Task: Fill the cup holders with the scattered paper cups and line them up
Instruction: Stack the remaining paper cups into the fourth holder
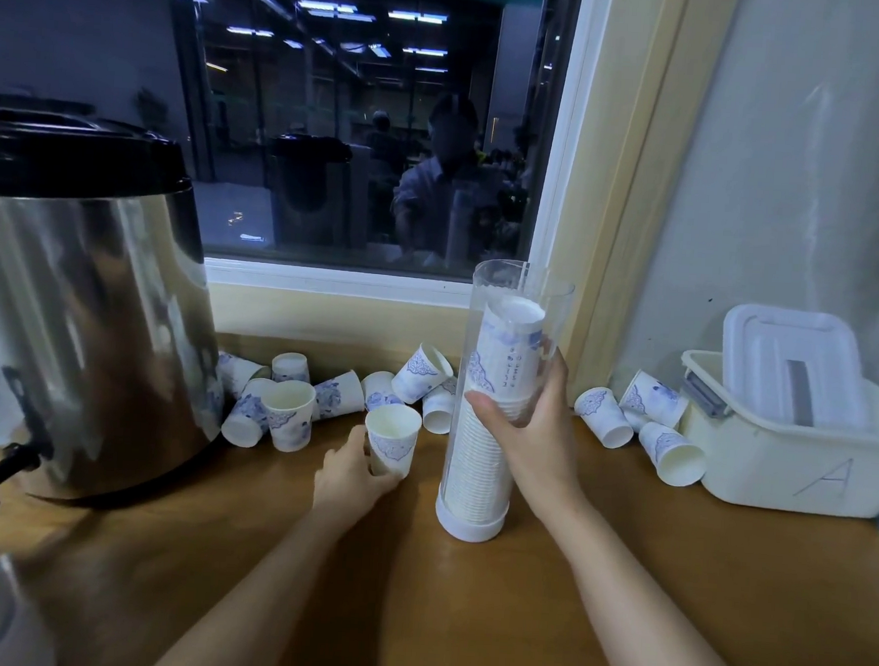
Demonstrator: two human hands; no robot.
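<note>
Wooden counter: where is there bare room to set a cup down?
The counter is bare along its near edge, in front of the cup holder and to its right up to the plastic box. The back is crowded: loose cups lie between the urn and the holder, more cups between holder and box.

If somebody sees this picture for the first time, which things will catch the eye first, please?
The tall clear holder, almost full of stacked cups, stands in the middle, gripped by the right hand. The left hand holds one cup upright beside it. Loose cups lie scattered behind, between a big steel urn at left and a white bin at right.
</note>
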